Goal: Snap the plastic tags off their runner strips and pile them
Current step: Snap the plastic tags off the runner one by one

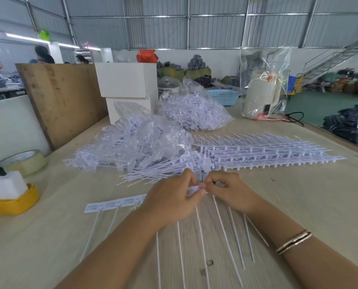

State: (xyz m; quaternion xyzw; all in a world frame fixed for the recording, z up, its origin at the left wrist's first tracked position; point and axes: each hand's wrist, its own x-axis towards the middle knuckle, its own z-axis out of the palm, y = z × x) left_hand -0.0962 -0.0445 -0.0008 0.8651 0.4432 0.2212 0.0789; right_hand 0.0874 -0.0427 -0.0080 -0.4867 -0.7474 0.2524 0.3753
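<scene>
A white runner strip (115, 204) with tags lies across the wooden table (299, 205) in front of me, its long thin tails (224, 232) pointing toward me. My left hand (169, 200) grips the strip near its right end. My right hand (229, 190) pinches a tag right beside the left fingers; the two hands touch. Just beyond the hands lies a pile of loose white tags (159, 174). A stack of whole runner strips (263, 153) stretches to the right behind it.
Two clear plastic bags of tags (136, 140) (194, 111) sit further back, before white boxes (128, 80). A tape roll (26, 160) and a yellow holder (13, 203) stand at left. A bagged white kettle (261, 94) and a blue basket (224, 97) stand at back right.
</scene>
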